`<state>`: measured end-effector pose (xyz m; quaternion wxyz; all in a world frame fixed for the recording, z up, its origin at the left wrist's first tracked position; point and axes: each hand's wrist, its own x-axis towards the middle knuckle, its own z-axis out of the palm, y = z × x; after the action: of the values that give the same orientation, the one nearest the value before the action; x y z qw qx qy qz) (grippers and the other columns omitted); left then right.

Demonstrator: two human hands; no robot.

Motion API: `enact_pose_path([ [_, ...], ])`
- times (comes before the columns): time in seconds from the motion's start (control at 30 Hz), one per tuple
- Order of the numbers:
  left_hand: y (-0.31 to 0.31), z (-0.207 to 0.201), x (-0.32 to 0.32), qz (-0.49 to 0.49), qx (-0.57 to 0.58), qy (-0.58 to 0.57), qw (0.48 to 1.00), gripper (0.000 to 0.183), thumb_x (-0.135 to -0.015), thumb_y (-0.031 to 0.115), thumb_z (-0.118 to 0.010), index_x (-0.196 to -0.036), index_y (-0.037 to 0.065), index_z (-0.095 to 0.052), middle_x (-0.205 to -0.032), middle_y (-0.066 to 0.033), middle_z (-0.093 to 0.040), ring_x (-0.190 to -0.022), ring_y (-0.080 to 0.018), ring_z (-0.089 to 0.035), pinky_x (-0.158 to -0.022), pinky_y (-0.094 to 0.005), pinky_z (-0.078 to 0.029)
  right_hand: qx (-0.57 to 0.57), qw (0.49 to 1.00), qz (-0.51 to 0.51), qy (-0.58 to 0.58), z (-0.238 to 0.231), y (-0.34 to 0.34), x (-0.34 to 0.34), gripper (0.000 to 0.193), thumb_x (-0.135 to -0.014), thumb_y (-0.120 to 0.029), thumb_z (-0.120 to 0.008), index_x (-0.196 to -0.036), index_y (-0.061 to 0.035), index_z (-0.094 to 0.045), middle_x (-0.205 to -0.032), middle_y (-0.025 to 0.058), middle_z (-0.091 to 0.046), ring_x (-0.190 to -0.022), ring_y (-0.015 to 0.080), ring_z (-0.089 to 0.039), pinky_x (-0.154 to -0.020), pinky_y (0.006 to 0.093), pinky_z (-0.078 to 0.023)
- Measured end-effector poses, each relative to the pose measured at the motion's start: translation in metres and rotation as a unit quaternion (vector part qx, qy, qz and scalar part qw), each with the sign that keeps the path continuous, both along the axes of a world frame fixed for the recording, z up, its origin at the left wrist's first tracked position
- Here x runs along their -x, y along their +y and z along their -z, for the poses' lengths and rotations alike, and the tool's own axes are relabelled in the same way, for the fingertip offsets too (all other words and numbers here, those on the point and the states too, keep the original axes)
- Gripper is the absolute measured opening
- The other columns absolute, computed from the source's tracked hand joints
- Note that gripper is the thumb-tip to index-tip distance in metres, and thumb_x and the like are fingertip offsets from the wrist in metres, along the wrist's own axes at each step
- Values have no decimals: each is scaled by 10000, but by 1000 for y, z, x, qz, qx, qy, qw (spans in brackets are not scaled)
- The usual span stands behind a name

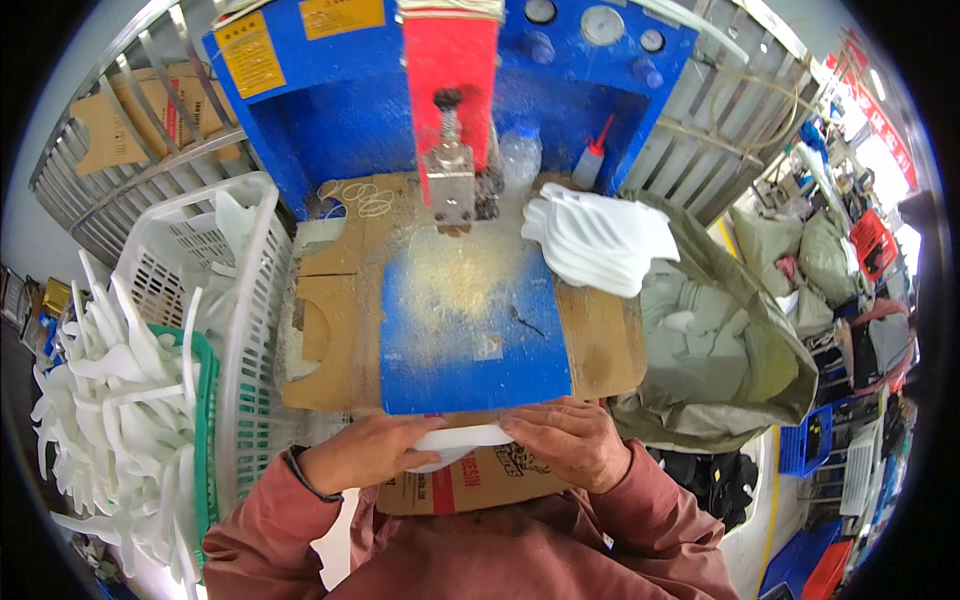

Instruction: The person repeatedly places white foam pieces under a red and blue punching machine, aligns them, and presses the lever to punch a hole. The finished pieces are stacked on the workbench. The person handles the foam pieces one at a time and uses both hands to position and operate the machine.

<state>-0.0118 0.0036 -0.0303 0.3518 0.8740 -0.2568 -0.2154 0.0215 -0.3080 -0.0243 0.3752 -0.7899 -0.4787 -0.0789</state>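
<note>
My left hand (368,452) and my right hand (572,440) are closed on the two ends of a curved white foam-like piece (458,437), held close to my body. The piece is just in front of the near edge of a blue work plate (470,375), which has pale dust on it. Above the plate's far end is the metal head (452,185) of a machine with a red arm (448,60). A stack of similar white shaped pieces (598,240) lies at the right of the plate.
On the left stand a white plastic basket (262,300) and a green basket (207,400) heaped with white curved strips (120,410). At the right, an olive sack (790,385) holds pale pieces. A clear bottle (521,160) and a red-tipped squeeze bottle (590,163) stand at the back.
</note>
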Motion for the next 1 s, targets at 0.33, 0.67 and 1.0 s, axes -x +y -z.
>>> enact_pose_path([
  [0.33,-3,-32,14,-20,-61,55,996,543,-906,205,-785,-1386,13,-620,-1063,-266,-734,-940,-444,-723,-786,-482,-577,-51,995,27,87,32,-19,18,457,-869,-24,-755,-1321,-29,-685,-1171,173,-754,-978,331,-767,-836,402,-637],
  [0.67,23,-91,22,-125,-143,33,981,506,-862,201,-827,-1281,-40,-680,-1059,-268,-745,-940,-410,-753,-821,-433,-588,-178,950,16,256,46,-25,19,495,-1008,-103,-672,-1489,-83,-553,-1329,201,-676,-1137,413,-687,-943,466,-590],
  [1.0,58,-104,49,-127,-154,-69,978,394,-1031,268,-664,-1341,25,-662,-1039,-243,-733,-863,-439,-705,-771,-484,-561,-177,905,131,365,51,-50,12,267,-961,39,-627,-1213,29,-713,-1132,181,-750,-1045,251,-738,-902,372,-591],
])
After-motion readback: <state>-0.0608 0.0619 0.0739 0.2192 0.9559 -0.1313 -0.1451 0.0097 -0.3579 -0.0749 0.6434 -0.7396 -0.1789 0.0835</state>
